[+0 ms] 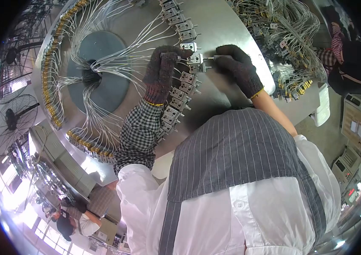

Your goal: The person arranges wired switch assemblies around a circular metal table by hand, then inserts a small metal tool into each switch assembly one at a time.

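Observation:
My left hand (163,70), in a dark knitted glove, is closed at the inner side of a curved row of small silver metal blocks (186,88). Its fingertips press on one metal block (196,58) in the row. On the outer side, my right hand (239,68), gloved the same way, pinches a thin metal rod (208,58) that points at this block. The rod's other end is hidden in the fingers, and I cannot tell whether its tip touches the block. White wires (140,42) run from the blocks toward the middle of a round metal table (227,97).
A grey disc (108,93) with a central hole gathers the wires. Yellow-tipped connectors (46,80) line the far left rim. Bundled wired parts (288,42) lie at right. One person (354,63) is at far right, another (76,223) lower left. A fan (12,119) stands left.

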Motion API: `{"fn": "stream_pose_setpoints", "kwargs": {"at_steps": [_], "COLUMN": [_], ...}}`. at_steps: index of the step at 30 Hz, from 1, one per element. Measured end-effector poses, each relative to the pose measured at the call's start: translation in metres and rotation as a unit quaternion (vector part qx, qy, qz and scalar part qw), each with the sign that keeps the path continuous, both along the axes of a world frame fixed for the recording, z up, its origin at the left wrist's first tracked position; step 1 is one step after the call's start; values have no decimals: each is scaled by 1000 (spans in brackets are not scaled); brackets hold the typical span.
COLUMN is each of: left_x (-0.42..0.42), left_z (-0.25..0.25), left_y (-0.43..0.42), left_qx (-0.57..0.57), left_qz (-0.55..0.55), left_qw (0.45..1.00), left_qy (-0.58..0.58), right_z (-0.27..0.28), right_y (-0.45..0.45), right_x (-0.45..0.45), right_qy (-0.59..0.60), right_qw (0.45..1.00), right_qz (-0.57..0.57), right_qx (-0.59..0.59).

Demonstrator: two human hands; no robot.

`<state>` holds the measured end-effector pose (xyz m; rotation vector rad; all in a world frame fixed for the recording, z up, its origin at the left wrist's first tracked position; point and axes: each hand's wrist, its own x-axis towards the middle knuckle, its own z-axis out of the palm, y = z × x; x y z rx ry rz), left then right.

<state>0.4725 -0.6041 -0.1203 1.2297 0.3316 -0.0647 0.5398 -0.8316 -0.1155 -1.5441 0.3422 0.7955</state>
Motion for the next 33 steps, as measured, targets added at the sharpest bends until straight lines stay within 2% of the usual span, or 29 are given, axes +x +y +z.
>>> {"fn": "stream_pose_setpoints", "kwargs": {"at_steps": [2,4,6,9,11,12,14,16,20,22,26,31,32,33], "left_x": [1,1,2,5,7,6,6,7,8,9,9,8,8,8], "left_z": [2,3,2,-1,-3,0,8,0,-8,4,7,-1,-1,-2], "left_y": [-1,0,1,3,3,3,3,2,4,1,1,-1,-2,-1], "left_qx": [1,6,12,56,143,142,95,85,80,52,27,10,-12,-12], "left_qz": [2,-2,-3,-22,-29,-28,-29,-14,-12,-8,-9,7,17,18], "left_qw": [1000,1000,1000,996,979,979,993,993,993,997,998,999,999,999], "left_qy": [6,0,0,-65,-142,-143,-60,-79,-81,-63,-56,-53,-39,-39], "right_z": [-1,4,8,4,3,5,8,12,1,-3,10,13,14,14], "right_y": [-1,-3,-1,-1,-5,-6,-5,-4,-11,-11,-7,-8,-8,-8], "right_x": [1,5,5,4,4,7,10,6,10,11,7,14,13,11], "right_qy": [-41,52,27,-1,-5,26,60,-12,22,53,-9,107,107,41], "right_qw": [999,999,1000,1000,1000,1000,998,999,999,998,1000,994,994,999], "right_qz": [13,-8,-2,3,3,12,24,30,34,4,19,-3,-3,21], "right_qx": [-13,12,0,-5,0,-7,-15,-12,-11,17,6,0,0,-7]}}
